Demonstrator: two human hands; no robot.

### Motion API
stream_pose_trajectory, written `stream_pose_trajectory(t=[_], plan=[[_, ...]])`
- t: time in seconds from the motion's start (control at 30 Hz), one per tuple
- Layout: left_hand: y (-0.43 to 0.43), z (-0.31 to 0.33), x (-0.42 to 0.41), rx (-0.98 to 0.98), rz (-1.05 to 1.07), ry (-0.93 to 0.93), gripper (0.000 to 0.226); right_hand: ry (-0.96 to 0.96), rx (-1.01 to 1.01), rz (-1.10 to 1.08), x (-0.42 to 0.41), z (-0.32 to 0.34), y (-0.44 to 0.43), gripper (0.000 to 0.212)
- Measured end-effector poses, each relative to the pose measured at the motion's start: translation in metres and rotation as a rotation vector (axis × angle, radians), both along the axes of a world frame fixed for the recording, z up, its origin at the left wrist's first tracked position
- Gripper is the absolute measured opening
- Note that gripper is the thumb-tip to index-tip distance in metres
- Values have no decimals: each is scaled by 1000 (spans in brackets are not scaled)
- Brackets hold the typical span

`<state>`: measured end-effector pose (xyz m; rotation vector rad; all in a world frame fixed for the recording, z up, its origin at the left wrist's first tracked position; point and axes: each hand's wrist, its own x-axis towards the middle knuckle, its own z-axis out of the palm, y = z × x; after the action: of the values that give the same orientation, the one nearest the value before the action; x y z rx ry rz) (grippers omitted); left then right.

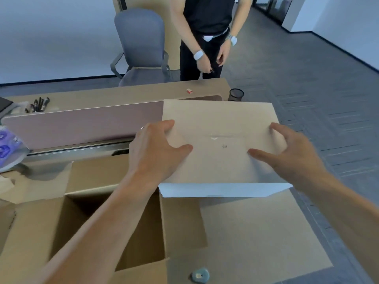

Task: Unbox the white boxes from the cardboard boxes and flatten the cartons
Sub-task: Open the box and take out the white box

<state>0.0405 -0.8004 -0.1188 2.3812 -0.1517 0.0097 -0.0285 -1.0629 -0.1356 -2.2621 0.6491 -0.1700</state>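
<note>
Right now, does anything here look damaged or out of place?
Slightly. The cardboard flap at the far left has a ragged, torn-looking edge. A small blue-grey disc lies loose on the open carton's near flap. The box gripped by the left hand and right hand looks undamaged.

Open carton (82,232) at near left, mouth up. Right flap (256,232) lies spread flat to its right, with round disc (200,275) on flap's near edge. Flat box (221,140) held above flap's far part: left hand (155,152) on left edge, right hand (291,152) on right edge. Divider panel (82,128) behind carton. Far desk (123,97) behind panel, pens (39,104) at left end (small item (189,91) toward right end, not identifiable). Mesh bin (235,94) on floor right of desk. Chair (141,48) behind desk, second person (205,27) just right of chair.
</note>
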Motion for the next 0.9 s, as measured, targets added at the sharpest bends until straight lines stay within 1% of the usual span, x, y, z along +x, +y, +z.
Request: stream_pose_trajectory(t=[0.17,0.3,0.43,0.53,0.6,0.67,0.7,0.77,0.8,0.87,0.9], plan=[[-89,-14,1,18,35,35,75,30,21,22,5,-14,-89,93],[-143,-32,3,30,75,80,76,79,19,44,16,-29,-145,97],[-179,-63,7,40,67,150,81,131,9,73,29,-58,-183,100],[-192,-92,6,39,68,240,84,159,19,98,35,-81,-200,102],[-199,-106,1,18,69,256,84,179,6,115,37,-93,-208,102],[-203,-113,-2,-14,39,260,93,165,-2,145,36,-101,-213,103],[-205,-114,-3,-20,-1,282,104,159,7,175,34,-102,-216,106],[-203,-117,-6,41,-126,335,128,194,42,280,28,-99,-222,119],[-201,-119,-6,96,-181,338,135,228,48,344,25,-97,-224,127],[-200,-122,-5,170,-227,325,136,293,12,446,23,-95,-227,140],[-201,-122,-3,181,-224,313,134,310,-5,465,26,-95,-228,143]])
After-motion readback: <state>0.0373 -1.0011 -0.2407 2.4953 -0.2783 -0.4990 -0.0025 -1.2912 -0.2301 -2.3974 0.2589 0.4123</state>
